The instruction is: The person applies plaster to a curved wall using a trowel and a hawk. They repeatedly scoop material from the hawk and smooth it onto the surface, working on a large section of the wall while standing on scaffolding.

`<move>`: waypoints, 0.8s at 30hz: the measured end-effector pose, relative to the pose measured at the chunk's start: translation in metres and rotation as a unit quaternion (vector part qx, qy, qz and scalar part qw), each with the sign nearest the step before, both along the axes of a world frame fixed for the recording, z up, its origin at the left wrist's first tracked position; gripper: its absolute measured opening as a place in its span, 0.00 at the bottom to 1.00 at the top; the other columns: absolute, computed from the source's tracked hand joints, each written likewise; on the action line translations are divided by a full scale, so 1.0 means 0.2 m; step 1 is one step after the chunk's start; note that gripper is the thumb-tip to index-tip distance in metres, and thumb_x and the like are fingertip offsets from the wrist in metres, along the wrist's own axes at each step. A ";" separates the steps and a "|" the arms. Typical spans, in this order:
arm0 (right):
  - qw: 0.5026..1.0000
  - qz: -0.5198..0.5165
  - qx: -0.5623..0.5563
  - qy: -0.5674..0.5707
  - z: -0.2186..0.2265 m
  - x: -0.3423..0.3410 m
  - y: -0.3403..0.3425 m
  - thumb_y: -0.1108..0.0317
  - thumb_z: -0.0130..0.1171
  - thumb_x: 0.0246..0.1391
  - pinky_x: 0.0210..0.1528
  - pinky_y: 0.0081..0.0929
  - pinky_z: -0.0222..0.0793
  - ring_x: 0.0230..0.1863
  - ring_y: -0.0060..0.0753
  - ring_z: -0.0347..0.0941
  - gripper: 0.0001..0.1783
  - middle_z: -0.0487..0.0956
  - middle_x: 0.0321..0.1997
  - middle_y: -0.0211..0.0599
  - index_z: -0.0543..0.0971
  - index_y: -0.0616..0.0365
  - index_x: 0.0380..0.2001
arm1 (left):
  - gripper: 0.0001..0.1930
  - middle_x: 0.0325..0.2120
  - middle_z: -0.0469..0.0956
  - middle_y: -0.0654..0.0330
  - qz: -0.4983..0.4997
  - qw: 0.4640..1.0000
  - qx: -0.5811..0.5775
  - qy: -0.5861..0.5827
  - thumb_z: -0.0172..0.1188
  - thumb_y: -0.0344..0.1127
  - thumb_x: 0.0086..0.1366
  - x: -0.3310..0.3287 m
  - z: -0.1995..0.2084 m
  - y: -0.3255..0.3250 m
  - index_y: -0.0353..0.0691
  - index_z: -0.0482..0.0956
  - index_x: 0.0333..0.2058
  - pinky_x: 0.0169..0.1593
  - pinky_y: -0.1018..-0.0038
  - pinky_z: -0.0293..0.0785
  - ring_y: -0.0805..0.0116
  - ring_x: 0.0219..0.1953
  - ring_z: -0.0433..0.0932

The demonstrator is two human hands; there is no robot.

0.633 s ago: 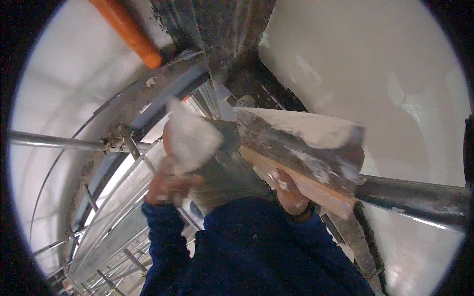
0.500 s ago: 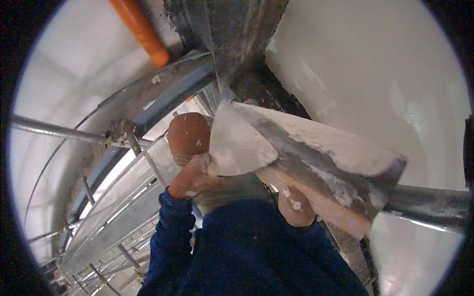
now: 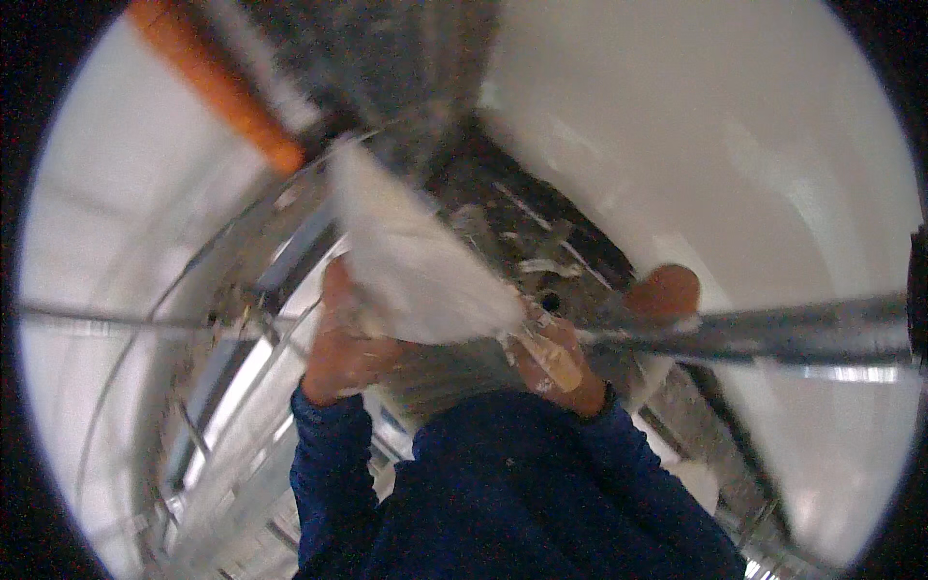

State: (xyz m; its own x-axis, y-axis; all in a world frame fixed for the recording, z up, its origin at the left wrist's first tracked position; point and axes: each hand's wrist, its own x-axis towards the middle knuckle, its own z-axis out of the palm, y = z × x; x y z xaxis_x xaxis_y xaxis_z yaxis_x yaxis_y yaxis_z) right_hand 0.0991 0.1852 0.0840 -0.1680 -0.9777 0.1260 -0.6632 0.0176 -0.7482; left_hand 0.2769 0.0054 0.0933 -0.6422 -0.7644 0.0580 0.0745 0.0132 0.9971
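Note:
A wide, pale putty knife (image 3: 425, 256) fills the middle of the view, its broad edge slanting from upper left to lower right. My left hand (image 3: 343, 353) is closed at the knife's narrow end, and some fingers are hidden behind the blade. Close to the blade's lower right corner, my right hand (image 3: 570, 372) is closed round the wooden handle (image 3: 546, 353) of a trowel. The trowel's broad face is not visible from this angle. Whitish filler smears my right fingers and the wood. Motion blurs both tools.
Beyond the right hand shows a brown rounded shape like a boot toe (image 3: 669, 290). A metal pipe (image 3: 802, 329) crosses at right, beside a smooth pale wall (image 3: 735, 145). An orange pipe (image 3: 217, 87) slants at upper left. Scaffold bars (image 3: 193, 425) stand lower left.
The trowel has turned from showing its filler-covered face to nearly edge-on. Relative to the view, the putty knife and left hand have shifted left. The whole view has swung somewhat.

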 end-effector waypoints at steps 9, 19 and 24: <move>0.978 0.067 -0.131 -0.146 0.42 -0.12 0.73 0.66 0.51 0.43 0.45 0.36 0.59 0.43 0.48 0.64 0.26 0.68 0.41 0.52 0.62 0.66 0.46 | 0.22 0.25 0.70 0.59 -0.252 0.960 0.014 0.118 0.55 0.37 0.50 -0.84 0.45 0.15 0.31 0.64 0.42 0.28 0.80 0.64 0.74 0.25 0.68; 0.773 -0.632 -0.046 0.017 0.27 0.40 1.82 0.60 0.55 0.40 0.33 0.34 0.62 0.30 0.41 0.67 0.17 0.72 0.28 0.45 0.70 0.61 0.31 | 0.16 0.30 0.68 0.64 -0.461 0.882 -0.012 0.099 0.57 0.37 0.53 -1.76 0.61 0.47 0.40 0.68 0.41 0.43 0.75 0.62 0.76 0.31 0.65; 0.611 -0.776 0.130 0.083 -0.02 0.42 2.23 0.70 0.51 0.38 0.47 0.35 0.58 0.44 0.48 0.64 0.26 0.70 0.39 0.51 0.66 0.60 0.46 | 0.17 0.30 0.67 0.65 -0.549 0.833 -0.052 0.050 0.57 0.37 0.53 -1.81 0.62 0.69 0.39 0.66 0.41 0.43 0.75 0.62 0.75 0.32 0.65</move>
State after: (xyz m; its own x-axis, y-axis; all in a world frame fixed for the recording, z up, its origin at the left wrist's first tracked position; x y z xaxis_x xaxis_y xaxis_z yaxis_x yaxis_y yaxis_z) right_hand 0.1822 0.6312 0.0791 -0.9249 0.3530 0.1415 0.2369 0.8258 -0.5118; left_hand -0.0850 0.1434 0.2169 -0.9388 0.2918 0.1829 0.1815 -0.0322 0.9829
